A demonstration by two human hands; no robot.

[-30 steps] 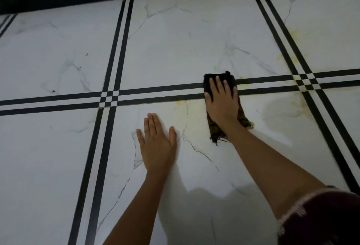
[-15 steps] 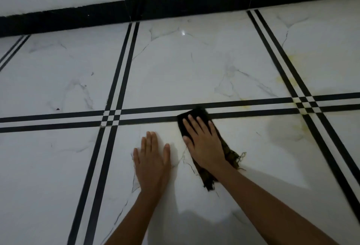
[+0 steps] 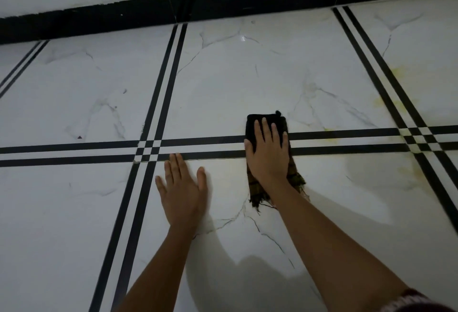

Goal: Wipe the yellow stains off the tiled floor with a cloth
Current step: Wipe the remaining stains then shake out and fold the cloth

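Note:
A dark folded cloth (image 3: pixel 278 120) with a fringed brown end lies across the black double stripe of the white marble floor (image 3: pixel 223 83). My right hand (image 3: pixel 267 153) presses flat on the cloth, fingers straight and pointing toward the wall. My left hand (image 3: pixel 182 187) rests flat on the bare tile just left of it, fingers straight. Yellow stains (image 3: pixel 394 101) show on the tile at the right beside the stripe crossing, with a fainter yellow smear (image 3: pixel 330 132) along the stripe right of the cloth and another patch (image 3: pixel 406 170) below the crossing.
A black skirting band (image 3: pixel 223 4) runs along the foot of the white wall at the top. Black double stripes cross at the left (image 3: pixel 147 150) and at the right (image 3: pixel 421 138). A wet-looking sheen (image 3: pixel 366 170) lies right of my right forearm.
My right hand has slid the cloth forward and to the right, back onto the black stripe. My left hand has stayed flat on the same tile.

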